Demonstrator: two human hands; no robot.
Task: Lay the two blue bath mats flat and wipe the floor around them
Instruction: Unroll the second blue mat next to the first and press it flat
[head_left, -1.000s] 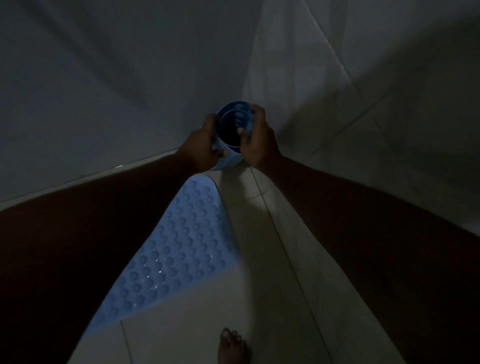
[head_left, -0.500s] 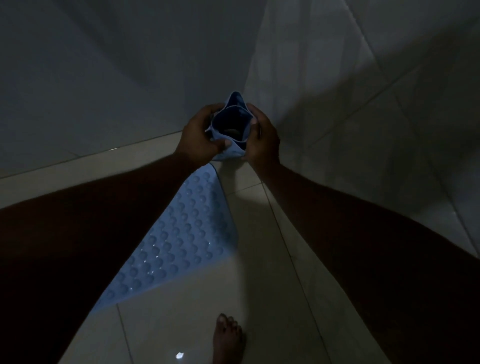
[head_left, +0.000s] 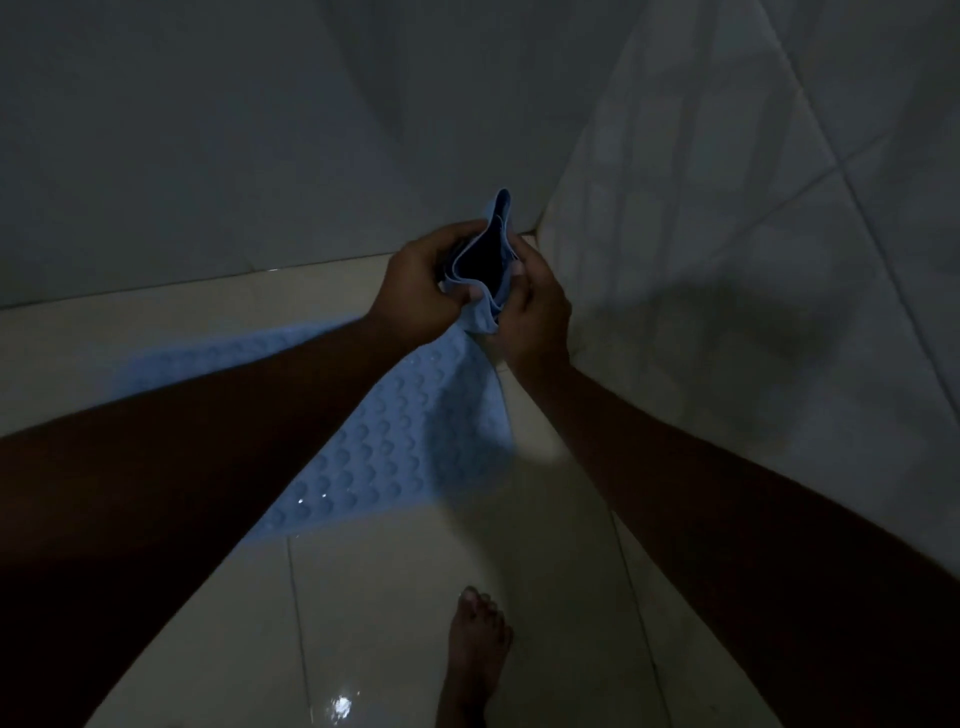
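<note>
I note the rolled end of the blue bath mat (head_left: 480, 270) held up between both hands, at the corner where the two walls meet. The left hand (head_left: 423, 291) closes around the roll's left side, fingers curled over its far edge and thumb pressed on the near lip. The right hand (head_left: 532, 306) grips the right side, thumb on the rim, fingers wrapped behind. Neither hand is open; both clamp the same curled portion.

The relation that governs the next move: the mat's long axis runs from the hands back toward my body and down to the left, its unrolled length lying bumps-up on the floor (head_left: 415, 597) beneath the left forearm. The remaining roll sits directly between the hands, equally near to each, with only a little floor beyond it before the wall (head_left: 208, 130). I judge it must be opened downward and pressed flat toward that corner.

Against the frame one second back, the roll has collapsed from a round tube into a flattened, pinched fold, and more of the mat shows left of the forearm. A bare foot (head_left: 478, 644) stands below the right hand. I see no second mat
</note>
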